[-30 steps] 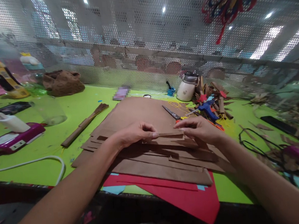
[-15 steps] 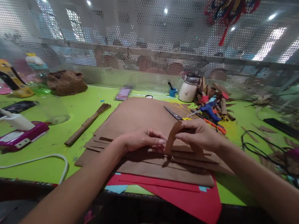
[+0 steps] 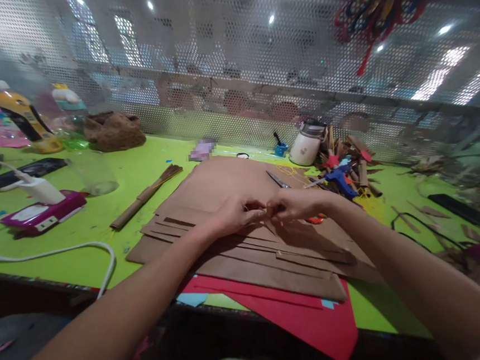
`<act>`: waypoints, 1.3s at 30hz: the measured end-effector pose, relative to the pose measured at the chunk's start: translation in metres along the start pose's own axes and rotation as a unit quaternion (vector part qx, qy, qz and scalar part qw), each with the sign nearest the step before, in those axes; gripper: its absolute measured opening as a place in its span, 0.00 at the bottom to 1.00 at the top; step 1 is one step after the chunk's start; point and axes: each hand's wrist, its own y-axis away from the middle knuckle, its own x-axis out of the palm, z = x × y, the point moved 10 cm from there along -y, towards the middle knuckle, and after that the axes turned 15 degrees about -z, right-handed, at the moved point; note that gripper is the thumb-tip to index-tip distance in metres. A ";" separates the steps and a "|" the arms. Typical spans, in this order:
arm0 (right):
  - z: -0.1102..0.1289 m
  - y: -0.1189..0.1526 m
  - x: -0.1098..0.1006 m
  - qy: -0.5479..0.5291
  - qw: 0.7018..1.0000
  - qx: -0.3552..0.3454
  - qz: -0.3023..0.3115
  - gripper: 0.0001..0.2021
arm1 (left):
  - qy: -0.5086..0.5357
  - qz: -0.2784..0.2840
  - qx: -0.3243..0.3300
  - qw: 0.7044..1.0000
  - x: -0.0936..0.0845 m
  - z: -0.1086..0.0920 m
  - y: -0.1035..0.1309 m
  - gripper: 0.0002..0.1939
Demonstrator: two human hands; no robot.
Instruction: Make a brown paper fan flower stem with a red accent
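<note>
My left hand point(image 3: 239, 213) and my right hand point(image 3: 289, 203) meet fingertip to fingertip over a stack of brown paper sheets point(image 3: 231, 178). Both hands are closed in a pinch around a brown paper strip, which their fingers now mostly hide. Several cut brown strips point(image 3: 310, 263) lie across the near part of the stack. Red paper point(image 3: 315, 324) sticks out from under it at the table edge. Just beyond my right hand lie open scissors point(image 3: 277, 179), with an orange handle partly covered by that hand.
A blue glue gun point(image 3: 341, 182), a white jar point(image 3: 306, 143) and a heap of brown paper pieces point(image 3: 362, 163) stand at the right. Left are a rolled brown bundle point(image 3: 141, 202), a purple power strip point(image 3: 43, 214) with a white cable, a clear cup point(image 3: 97, 178) and a yellow bottle point(image 3: 27, 120).
My right hand has turned over and moved left against my left hand's fingertips. The brown strip, plainly seen hanging before, is now mostly hidden. The view has shifted slightly.
</note>
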 end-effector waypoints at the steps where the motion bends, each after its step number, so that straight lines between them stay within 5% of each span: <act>1: -0.003 -0.003 0.002 0.009 1.000 0.004 0.000 0.10 | -0.029 -0.003 0.003 1.000 0.000 0.004 0.000 0.12; 10: -0.031 0.012 0.002 -0.020 0.983 0.075 -0.166 0.10 | -0.159 -0.028 -0.021 0.987 -0.018 0.015 -0.001 0.10; 15: -0.013 0.023 -0.001 0.032 0.972 0.034 -0.231 0.10 | -0.241 -0.021 0.020 0.970 -0.018 0.010 0.000 0.07; 28: -0.009 0.018 0.021 0.244 0.950 0.012 -0.196 0.12 | -0.321 0.029 0.231 0.918 0.018 -0.022 0.005 0.11; 39: 0.000 0.035 0.020 0.285 0.940 -0.008 -0.189 0.12 | -0.383 0.061 0.297 0.872 0.024 -0.029 0.014 0.11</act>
